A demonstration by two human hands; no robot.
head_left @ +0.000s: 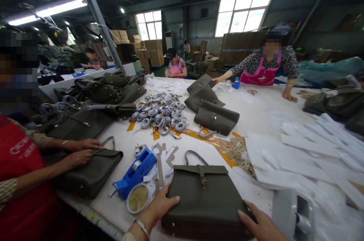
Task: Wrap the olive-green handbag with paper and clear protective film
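Observation:
A dark olive handbag (pixel 203 203) with a flap, a gold clasp and a wrapped top handle (pixel 196 154) stands before me on the white table. My left hand (pixel 163 206) grips its left side, thumb on the front face. Against the lower right side, my right hand (pixel 260 220) holds the bag too, with its thumb on the front and the fingers partly behind the edge. Just left of the bag are a blue tape dispenser (pixel 138 174), a round tub with yellowish contents (pixel 138 198) and loose white and grey strips (pixel 160 165).
Coiled wrapped straps (pixel 162 112) are heaped mid-table, beside olive bag flaps (pixel 216 116). Paper sheets (pixel 307 146) and a grey tape dispenser (pixel 292 210) lie right. At left, a co-worker's hands (pixel 82 152) rest on another bag (pixel 93 172); across the table, another person (pixel 265 59) reaches for a flap.

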